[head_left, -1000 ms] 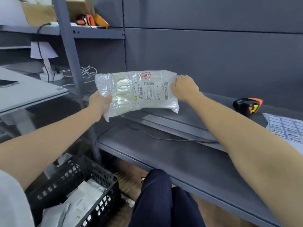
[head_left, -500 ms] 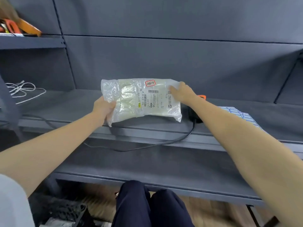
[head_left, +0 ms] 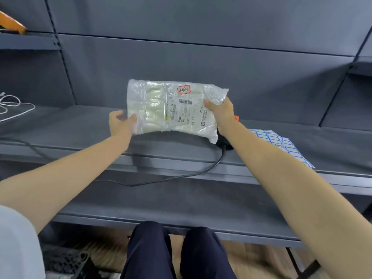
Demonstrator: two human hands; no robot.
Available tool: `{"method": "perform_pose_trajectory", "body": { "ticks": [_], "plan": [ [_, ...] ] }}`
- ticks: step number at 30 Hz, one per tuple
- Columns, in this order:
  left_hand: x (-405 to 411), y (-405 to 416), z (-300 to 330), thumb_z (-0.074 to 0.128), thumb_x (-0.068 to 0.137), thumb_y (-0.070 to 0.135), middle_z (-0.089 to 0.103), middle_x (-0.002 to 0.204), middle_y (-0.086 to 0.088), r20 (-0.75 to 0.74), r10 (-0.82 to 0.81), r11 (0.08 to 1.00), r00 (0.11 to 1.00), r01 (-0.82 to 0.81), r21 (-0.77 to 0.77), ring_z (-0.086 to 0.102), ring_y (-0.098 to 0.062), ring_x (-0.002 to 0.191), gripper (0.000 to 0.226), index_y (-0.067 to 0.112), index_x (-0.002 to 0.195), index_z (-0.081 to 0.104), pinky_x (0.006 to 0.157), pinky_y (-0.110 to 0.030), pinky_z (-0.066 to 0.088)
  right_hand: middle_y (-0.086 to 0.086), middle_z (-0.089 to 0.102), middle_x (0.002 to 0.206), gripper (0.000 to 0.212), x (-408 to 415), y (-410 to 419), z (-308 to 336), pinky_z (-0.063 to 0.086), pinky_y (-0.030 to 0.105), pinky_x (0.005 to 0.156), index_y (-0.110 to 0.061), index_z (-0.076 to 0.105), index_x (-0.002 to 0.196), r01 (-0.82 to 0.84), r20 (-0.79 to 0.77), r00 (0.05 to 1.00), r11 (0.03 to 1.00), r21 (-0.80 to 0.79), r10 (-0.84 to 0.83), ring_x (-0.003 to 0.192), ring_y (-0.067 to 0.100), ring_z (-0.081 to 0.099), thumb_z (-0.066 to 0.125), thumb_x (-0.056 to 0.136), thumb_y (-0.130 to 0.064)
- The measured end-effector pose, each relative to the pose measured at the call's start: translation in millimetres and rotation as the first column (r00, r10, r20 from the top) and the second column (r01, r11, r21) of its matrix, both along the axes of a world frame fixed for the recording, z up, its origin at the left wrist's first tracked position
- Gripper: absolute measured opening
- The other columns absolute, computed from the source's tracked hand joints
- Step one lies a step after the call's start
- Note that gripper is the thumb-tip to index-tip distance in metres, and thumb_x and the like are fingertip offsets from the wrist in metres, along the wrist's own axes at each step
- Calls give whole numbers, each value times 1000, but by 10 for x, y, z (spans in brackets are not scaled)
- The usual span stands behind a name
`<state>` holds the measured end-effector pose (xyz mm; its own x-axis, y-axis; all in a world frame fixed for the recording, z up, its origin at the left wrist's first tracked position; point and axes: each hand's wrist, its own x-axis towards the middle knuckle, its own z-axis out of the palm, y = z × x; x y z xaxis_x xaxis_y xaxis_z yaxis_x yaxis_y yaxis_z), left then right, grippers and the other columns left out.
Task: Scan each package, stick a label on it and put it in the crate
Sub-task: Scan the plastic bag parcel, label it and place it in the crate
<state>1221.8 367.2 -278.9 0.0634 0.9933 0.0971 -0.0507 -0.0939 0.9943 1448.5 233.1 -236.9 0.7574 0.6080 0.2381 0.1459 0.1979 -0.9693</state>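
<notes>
While both arms reach forward over the shelf (head_left: 281,137), left hand (head_left: 120,122) grips the package (head_left: 171,109) at its lower left corner, right hand (head_left: 220,110) pinches its right edge, label sheet (head_left: 281,143) near the shelf's right end.

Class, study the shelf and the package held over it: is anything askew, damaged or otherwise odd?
Nothing looks damaged or spilled. The clear package is tilted, its right end higher, held by the left hand and right hand. The sheet of blue-edged labels overhangs the shelf edge slightly, and a black cable droops off the front.
</notes>
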Motion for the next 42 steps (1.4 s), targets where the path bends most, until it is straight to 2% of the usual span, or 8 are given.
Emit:
{"method": "perform_pose_trajectory", "body": {
  "ticks": [3,7,11,17,23,29,36,42],
  "plan": [
    [93,-50,-54,66,88,33,46,133,-10,19,52,998,998,-52,-46,48,-27,122,71,9,141,25,104,-36,35,8,64,120,47,-86,19,-21,52,45,93,-11,53,127,81,-163,986,974,213,-46,108,26,63,71,84,-14],
    [370,-282,-32,66,86,43,48,105,-5,202,-157,968,967,191,-164,58,-26,97,64,3,130,41,83,-31,49,14,62,124,46,-289,66,-105,56,38,84,-7,50,131,182,-437,899,885,429,27,106,27,63,67,88,-7],
    [648,-568,58,67,88,36,64,115,-5,309,-380,903,872,422,-80,67,-26,99,45,13,122,49,83,-41,57,13,65,118,43,-588,141,-233,54,23,61,-2,54,127,211,-565,823,895,394,54,90,22,66,69,87,-10],
    [663,-662,219,55,93,5,62,115,-1,283,-146,989,948,145,24,62,-18,93,35,16,126,52,70,-28,52,5,61,116,48,-645,118,-309,42,28,80,-5,47,127,114,-541,841,975,193,9,101,19,57,66,90,-30],
    [381,-497,178,52,93,-2,62,105,0,187,-198,973,962,169,157,63,-11,86,35,13,124,53,67,-23,55,18,54,119,34,-81,-18,-327,33,36,91,0,47,117,576,114,818,802,-158,-564,110,34,49,56,86,-11],
    [502,-553,-54,48,95,-1,63,108,-2,181,-242,963,953,213,166,63,-18,97,30,18,117,54,80,-30,54,22,39,141,60,108,-100,-568,27,40,107,6,32,133,551,461,814,719,-423,-353,134,37,27,58,90,-26],
    [671,-566,-140,45,95,-1,62,110,4,170,-258,952,951,220,211,61,-13,102,33,25,113,52,87,-27,51,26,38,144,61,58,-34,-707,27,41,113,7,30,139,619,575,765,580,-530,-291,139,37,23,56,92,-22],
    [718,-536,-173,44,95,-3,62,105,7,194,-269,955,943,235,182,60,-3,90,34,20,120,54,70,-12,49,24,54,127,50,79,-116,-572,38,41,100,2,35,135,550,395,831,682,-482,-391,127,37,36,56,91,-13]
  ]
}}
